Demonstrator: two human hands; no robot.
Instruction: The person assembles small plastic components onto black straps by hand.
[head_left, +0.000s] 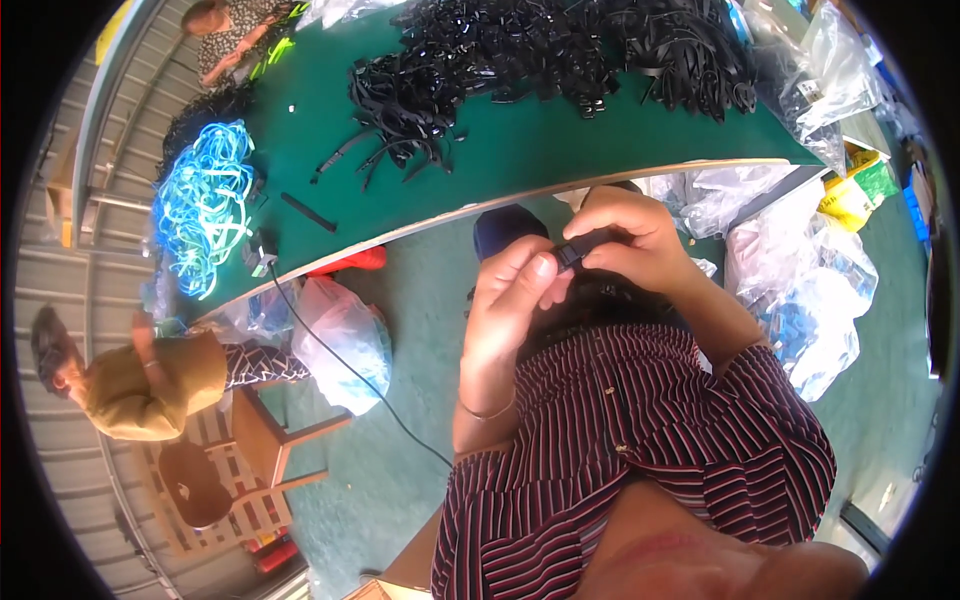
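Observation:
My left hand [512, 290] and my right hand [640, 238] meet in front of my chest, just off the table's near edge. Between their fingertips is a small black buckle-like piece [568, 256]; its exact kind is hard to make out. Thumb and fingers of the left hand pinch its left end. The right hand's fingers close on its other end, where a black strap seems to run into the grip. Under my hands, more black straps [610, 300] appear to lie on my lap, partly hidden.
On the green table [400, 215] lie a heap of black straps [500, 60], a tangle of blue cords [205, 205] and a single black strip [308, 212]. A cable [350, 355] hangs from a small device [260, 256]. Plastic bags [800, 290] stand right; two people are left.

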